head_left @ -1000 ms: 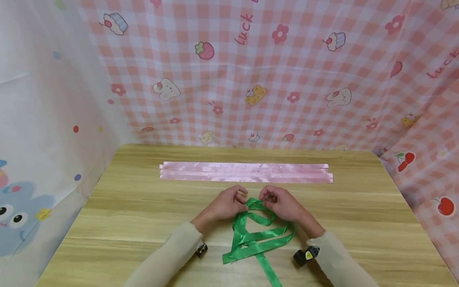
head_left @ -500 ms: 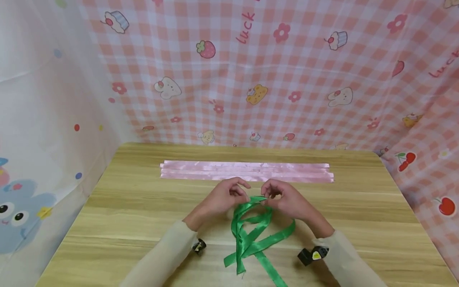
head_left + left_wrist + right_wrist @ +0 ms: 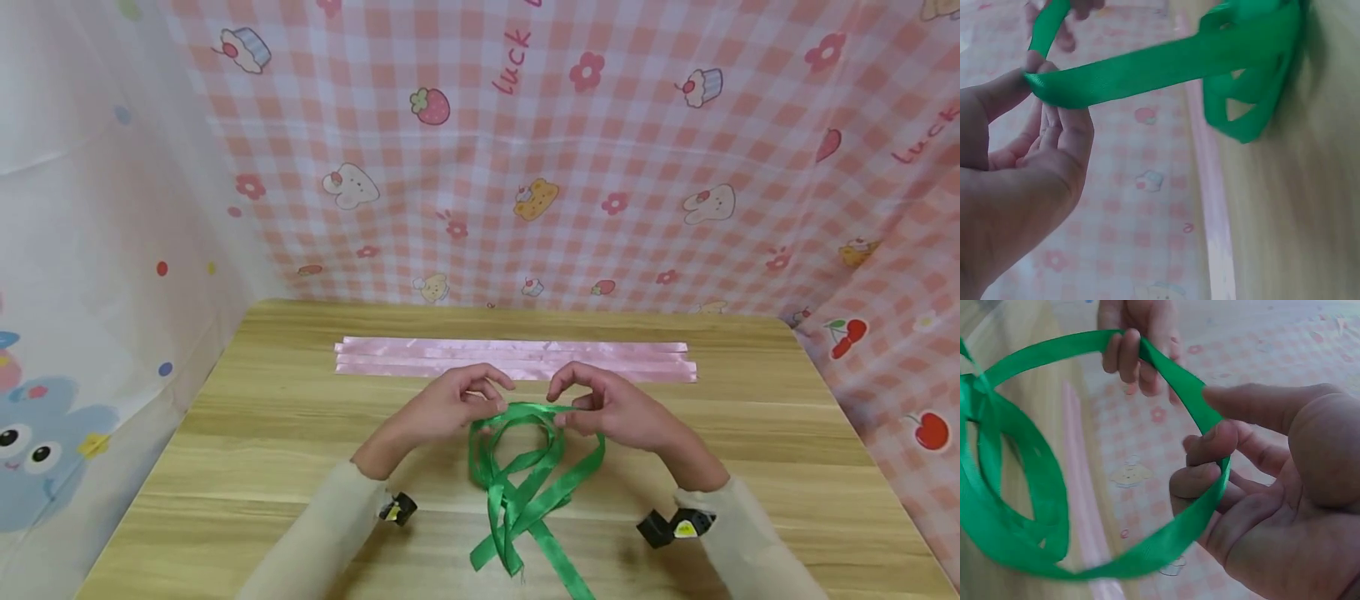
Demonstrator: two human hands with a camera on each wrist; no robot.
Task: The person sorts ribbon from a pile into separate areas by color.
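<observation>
A long green satin ribbon (image 3: pixel 555 492) hangs in loops between the two hands, its lower part tangled and its tails lying toward the near edge. My left hand (image 3: pixel 453 404) pinches the ribbon between thumb and fingers, as the left wrist view shows with the green band (image 3: pixel 1129 75) running off to the right. On the other side, my right hand (image 3: pixel 626 408) holds the same ribbon (image 3: pixel 1166 540); in the right wrist view it passes around the curled fingers, close to the thumb. A short stretch of ribbon spans the gap between the hands.
Several pale pink ribbon strips (image 3: pixel 420 356) lie side by side across the back of the wooden table (image 3: pixel 262 450), just beyond the hands. A pink checked cloth (image 3: pixel 480 167) hangs behind the table, and a white printed cloth (image 3: pixel 82 208) hangs at the left.
Both hands have moved apart, left hand leftward and right hand rightward, and slightly farther back. The ribbon stretch between them has lengthened, and its loops below have shifted and widened.
</observation>
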